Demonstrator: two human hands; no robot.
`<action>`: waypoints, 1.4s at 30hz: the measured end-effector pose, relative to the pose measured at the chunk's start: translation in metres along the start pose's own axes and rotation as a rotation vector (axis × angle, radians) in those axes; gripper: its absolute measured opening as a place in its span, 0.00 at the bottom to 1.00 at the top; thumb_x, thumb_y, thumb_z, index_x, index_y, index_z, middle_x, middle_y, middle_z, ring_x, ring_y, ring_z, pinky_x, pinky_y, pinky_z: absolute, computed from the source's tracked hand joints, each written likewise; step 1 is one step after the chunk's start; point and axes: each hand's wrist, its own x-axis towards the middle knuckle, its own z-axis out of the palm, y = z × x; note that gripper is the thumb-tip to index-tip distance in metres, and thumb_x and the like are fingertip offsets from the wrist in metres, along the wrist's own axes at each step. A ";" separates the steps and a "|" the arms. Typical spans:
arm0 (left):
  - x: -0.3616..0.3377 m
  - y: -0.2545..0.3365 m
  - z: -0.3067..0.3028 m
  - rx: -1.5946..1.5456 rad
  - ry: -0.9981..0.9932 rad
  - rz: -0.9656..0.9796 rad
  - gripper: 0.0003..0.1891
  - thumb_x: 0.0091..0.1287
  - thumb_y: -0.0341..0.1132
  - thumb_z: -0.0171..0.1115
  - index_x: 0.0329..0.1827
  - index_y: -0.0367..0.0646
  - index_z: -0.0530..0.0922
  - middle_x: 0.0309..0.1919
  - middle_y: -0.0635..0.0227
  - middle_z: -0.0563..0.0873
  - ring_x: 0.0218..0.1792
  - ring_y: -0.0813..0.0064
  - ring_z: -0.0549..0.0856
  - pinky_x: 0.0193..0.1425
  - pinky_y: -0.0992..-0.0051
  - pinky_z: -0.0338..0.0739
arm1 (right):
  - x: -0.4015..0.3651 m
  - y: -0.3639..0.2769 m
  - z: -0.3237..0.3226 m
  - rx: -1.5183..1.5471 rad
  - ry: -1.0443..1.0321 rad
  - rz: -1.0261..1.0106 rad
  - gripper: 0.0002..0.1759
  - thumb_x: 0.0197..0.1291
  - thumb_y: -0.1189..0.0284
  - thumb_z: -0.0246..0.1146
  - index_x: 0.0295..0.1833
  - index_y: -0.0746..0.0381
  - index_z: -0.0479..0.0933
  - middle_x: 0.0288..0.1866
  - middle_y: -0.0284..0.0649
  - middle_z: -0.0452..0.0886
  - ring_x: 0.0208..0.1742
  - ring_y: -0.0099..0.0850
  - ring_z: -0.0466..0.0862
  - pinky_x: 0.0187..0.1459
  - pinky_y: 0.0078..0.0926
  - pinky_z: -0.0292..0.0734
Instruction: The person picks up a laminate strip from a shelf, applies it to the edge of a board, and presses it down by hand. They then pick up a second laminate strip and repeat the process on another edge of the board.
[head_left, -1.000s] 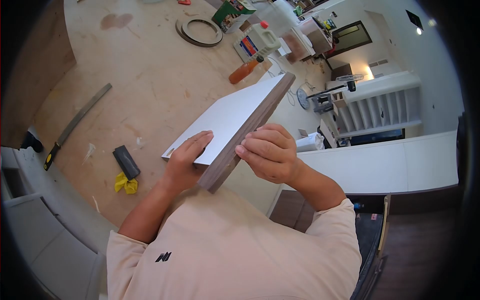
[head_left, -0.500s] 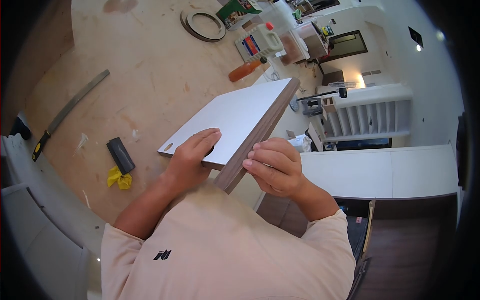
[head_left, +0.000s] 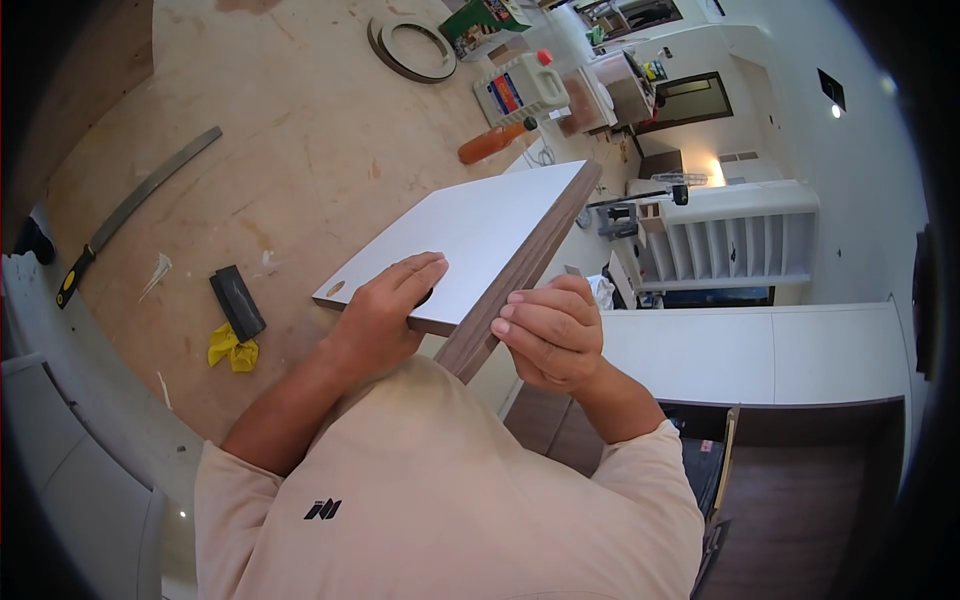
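Observation:
A white panel (head_left: 480, 225) with two holes near its near edge is held tilted in front of my body. Brown wood-grain edge banding (head_left: 535, 262) runs down its right side, its near end jutting past the panel's corner. My left hand (head_left: 385, 305) grips the panel's near edge, its fingers lying together on the white face and partly covering one hole. Curled closed against the banding, my right hand (head_left: 550, 335) has its fingertips pressed on the strip near the panel's near corner. The inside of that hand is hidden.
On the stained worktop (head_left: 290, 130) lie a long file with a black-yellow handle (head_left: 135, 210), a dark block (head_left: 238, 302), a yellow cloth (head_left: 233, 347) and a banding roll (head_left: 415, 50). An orange bottle (head_left: 495, 140) and a jerrycan (head_left: 520, 88) stand beyond the panel.
The view has shifted slightly. Both hands keep nearly the same hold on the panel and its banding.

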 end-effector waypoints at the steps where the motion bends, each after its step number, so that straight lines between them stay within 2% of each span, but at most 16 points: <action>1: 0.000 0.000 0.000 -0.006 -0.002 -0.007 0.31 0.49 0.14 0.67 0.62 0.33 0.78 0.60 0.50 0.83 0.60 0.50 0.83 0.62 0.62 0.82 | -0.001 0.000 0.000 -0.007 0.003 0.000 0.16 0.39 0.81 0.70 0.39 0.60 0.88 0.41 0.32 0.86 0.43 0.30 0.86 0.42 0.28 0.73; 5: 0.000 -0.003 0.001 0.004 0.003 0.021 0.31 0.49 0.14 0.67 0.62 0.33 0.78 0.60 0.48 0.83 0.61 0.50 0.83 0.63 0.62 0.82 | -0.005 0.000 0.003 0.011 0.020 0.023 0.17 0.39 0.81 0.69 0.40 0.59 0.88 0.42 0.32 0.86 0.43 0.29 0.86 0.41 0.28 0.68; 11: 0.000 -0.001 0.001 -0.003 0.016 0.014 0.32 0.49 0.14 0.68 0.63 0.33 0.78 0.61 0.48 0.83 0.61 0.49 0.84 0.62 0.62 0.83 | -0.005 -0.003 -0.004 -0.040 -0.059 0.024 0.19 0.44 0.84 0.72 0.44 0.58 0.86 0.44 0.32 0.85 0.45 0.31 0.86 0.42 0.31 0.68; 19: 0.008 0.006 -0.013 -0.056 0.066 0.051 0.31 0.50 0.16 0.70 0.62 0.34 0.78 0.58 0.49 0.84 0.59 0.49 0.85 0.59 0.62 0.83 | 0.000 0.004 0.009 -0.051 0.017 0.006 0.18 0.46 0.83 0.73 0.46 0.57 0.86 0.45 0.32 0.86 0.46 0.32 0.86 0.41 0.31 0.67; 22: 0.012 0.020 -0.030 -0.119 0.123 0.225 0.29 0.50 0.16 0.72 0.60 0.35 0.80 0.56 0.50 0.85 0.54 0.49 0.87 0.54 0.63 0.85 | 0.000 0.005 0.016 -0.041 0.079 0.031 0.17 0.45 0.82 0.73 0.44 0.57 0.87 0.45 0.31 0.86 0.46 0.30 0.86 0.43 0.30 0.66; 25: 0.016 0.015 -0.039 -0.133 0.065 0.425 0.27 0.49 0.18 0.73 0.57 0.34 0.81 0.53 0.49 0.85 0.48 0.51 0.88 0.49 0.65 0.86 | 0.000 0.002 0.019 -0.029 0.110 0.068 0.17 0.45 0.81 0.74 0.43 0.56 0.87 0.45 0.30 0.86 0.47 0.30 0.86 0.45 0.30 0.67; 28: 0.018 0.025 -0.040 -0.087 0.176 0.430 0.22 0.51 0.19 0.72 0.52 0.33 0.82 0.48 0.50 0.86 0.44 0.55 0.90 0.47 0.66 0.88 | -0.003 -0.001 0.018 -0.025 0.112 0.093 0.18 0.44 0.81 0.75 0.44 0.56 0.86 0.45 0.30 0.86 0.48 0.30 0.85 0.46 0.30 0.69; 31: 0.030 0.034 -0.044 0.008 0.157 0.677 0.16 0.54 0.20 0.71 0.47 0.31 0.83 0.44 0.49 0.87 0.42 0.56 0.90 0.46 0.64 0.89 | -0.006 -0.003 0.018 -0.027 0.117 0.102 0.18 0.45 0.81 0.75 0.44 0.56 0.86 0.45 0.30 0.85 0.48 0.31 0.85 0.47 0.31 0.71; 34: 0.031 0.032 -0.044 0.030 0.160 0.719 0.10 0.56 0.20 0.70 0.42 0.28 0.84 0.42 0.49 0.87 0.41 0.57 0.91 0.44 0.64 0.91 | -0.008 -0.006 0.018 -0.020 0.117 0.116 0.17 0.45 0.81 0.75 0.44 0.56 0.86 0.44 0.30 0.85 0.47 0.32 0.85 0.46 0.32 0.72; 42: 0.029 0.034 -0.042 0.016 0.164 0.680 0.09 0.58 0.20 0.69 0.40 0.25 0.83 0.40 0.46 0.88 0.40 0.54 0.91 0.41 0.65 0.91 | -0.006 -0.008 0.016 -0.008 0.103 0.140 0.17 0.44 0.80 0.74 0.43 0.57 0.87 0.45 0.30 0.85 0.48 0.33 0.85 0.42 0.33 0.73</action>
